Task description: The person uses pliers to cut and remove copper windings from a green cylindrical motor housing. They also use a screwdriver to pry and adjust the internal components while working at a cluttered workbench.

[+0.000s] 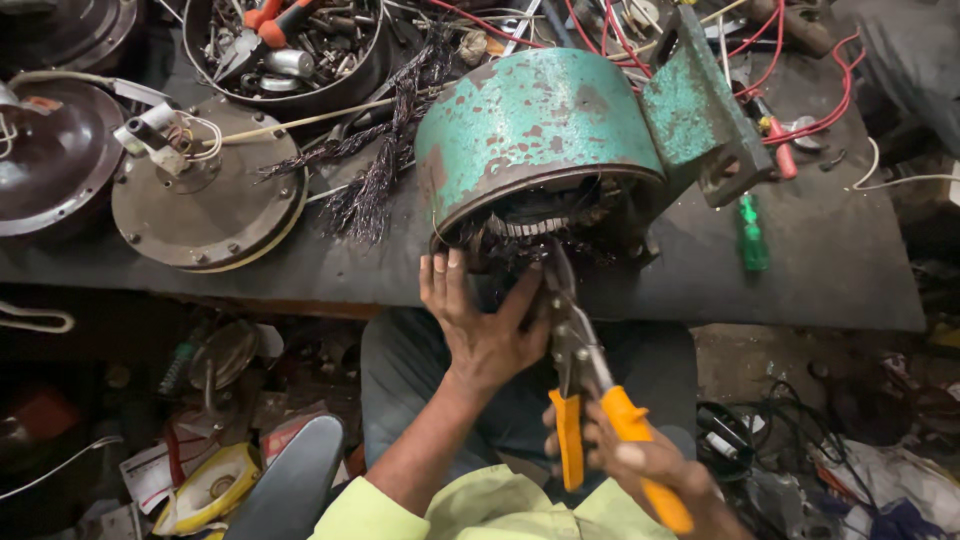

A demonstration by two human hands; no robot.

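1. Workbench [850, 270]: 1, dark, running across the upper part of the view; its left and right ends are cut off.
2. Motor housing [535, 125]: 1, green, rusted, lying on its side at the bench's front edge, open end facing the person. The windings inside are dark and hard to make out.
3. Round motor covers [205, 195]: 2 in view on the left, the far-left 1 partly cut off.
4. Tray of tools [290, 50]: 1, top cut off; contents too jumbled to count.
5. Left hand [480, 320]: 1, fingers spread flat against the housing's open end, gripping nothing.
6. Right hand [640, 465]: 1, closed around the orange handles of the pliers [575, 350], whose tips sit in the windings and are hidden.
7. Green screwdriver [752, 235]: 1, lying on the bench.
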